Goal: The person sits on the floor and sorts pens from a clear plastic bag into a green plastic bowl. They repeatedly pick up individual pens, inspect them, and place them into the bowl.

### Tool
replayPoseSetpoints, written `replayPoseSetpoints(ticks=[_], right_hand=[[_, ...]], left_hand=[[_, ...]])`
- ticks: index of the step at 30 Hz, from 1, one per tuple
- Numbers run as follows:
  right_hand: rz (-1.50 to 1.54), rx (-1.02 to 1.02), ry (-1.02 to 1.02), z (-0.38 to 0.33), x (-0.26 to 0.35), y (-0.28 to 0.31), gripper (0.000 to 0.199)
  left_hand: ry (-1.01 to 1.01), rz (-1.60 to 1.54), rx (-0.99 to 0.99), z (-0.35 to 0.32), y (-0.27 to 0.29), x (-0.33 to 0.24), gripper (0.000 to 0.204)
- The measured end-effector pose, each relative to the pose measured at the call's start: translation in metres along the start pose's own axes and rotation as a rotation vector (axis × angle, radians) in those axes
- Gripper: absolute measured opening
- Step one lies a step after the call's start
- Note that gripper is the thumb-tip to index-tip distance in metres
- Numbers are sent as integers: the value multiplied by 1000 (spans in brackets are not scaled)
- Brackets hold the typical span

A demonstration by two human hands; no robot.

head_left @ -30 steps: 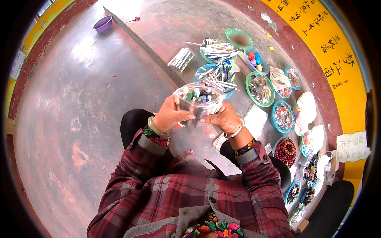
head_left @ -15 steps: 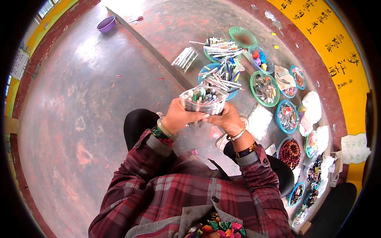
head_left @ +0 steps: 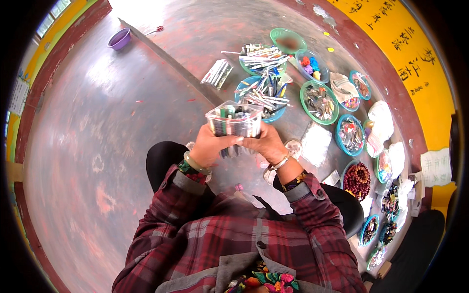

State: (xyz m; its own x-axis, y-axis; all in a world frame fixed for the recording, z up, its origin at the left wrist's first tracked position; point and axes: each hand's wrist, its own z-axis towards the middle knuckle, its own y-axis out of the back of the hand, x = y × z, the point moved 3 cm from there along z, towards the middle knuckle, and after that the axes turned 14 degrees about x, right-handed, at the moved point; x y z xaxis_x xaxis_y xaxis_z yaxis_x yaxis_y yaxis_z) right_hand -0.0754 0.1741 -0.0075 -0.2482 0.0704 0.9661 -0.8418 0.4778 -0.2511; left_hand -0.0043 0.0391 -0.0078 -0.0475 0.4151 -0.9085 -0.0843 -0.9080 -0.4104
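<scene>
A clear plastic bag of pens (head_left: 235, 126) stands upright between my two hands, out in front of my chest. My left hand (head_left: 209, 145) wraps its left side, and my right hand (head_left: 267, 143) clasps the right side. Both thumbs meet across the near face. Dark, green and pale pen ends show through the plastic near the wide top edge; the fingers behind the bag are hidden. Just beyond it lies a blue basket (head_left: 238, 95) heaped with loose pens. Behind that is a green basket (head_left: 285, 70) piled with more pens.
A flat bag of pens (head_left: 217, 73) lies left of the baskets. At right are a green basket of small packets (head_left: 336, 113), a blue basket (head_left: 338, 139), a clear packet (head_left: 316, 144) and dark red beads (head_left: 357, 180). A purple basin (head_left: 119, 39) sits far left.
The bag's top has tilted, so the pen ends now show through plastic more than through its mouth. Both hands keep their hold. The floor items appear shifted slightly left.
</scene>
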Motion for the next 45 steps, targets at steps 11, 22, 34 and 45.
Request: replayPoseSetpoints(ticks=[11, 22, 34, 45], right_hand=[[-261, -633, -185, -10, -81, 158, 25], [299, -980, -292, -4, -160, 299, 24], [408, -1060, -157, 35, -188, 327, 17], [316, -1027, 211, -21, -144, 334, 24]], left_hand=[[-251, 9, -283, -7, 13, -32, 29], [-14, -38, -161, 6, -2, 1, 29], [145, -19, -95, 15, -5, 19, 34], [111, -21, -106, 15, -5, 19, 34]])
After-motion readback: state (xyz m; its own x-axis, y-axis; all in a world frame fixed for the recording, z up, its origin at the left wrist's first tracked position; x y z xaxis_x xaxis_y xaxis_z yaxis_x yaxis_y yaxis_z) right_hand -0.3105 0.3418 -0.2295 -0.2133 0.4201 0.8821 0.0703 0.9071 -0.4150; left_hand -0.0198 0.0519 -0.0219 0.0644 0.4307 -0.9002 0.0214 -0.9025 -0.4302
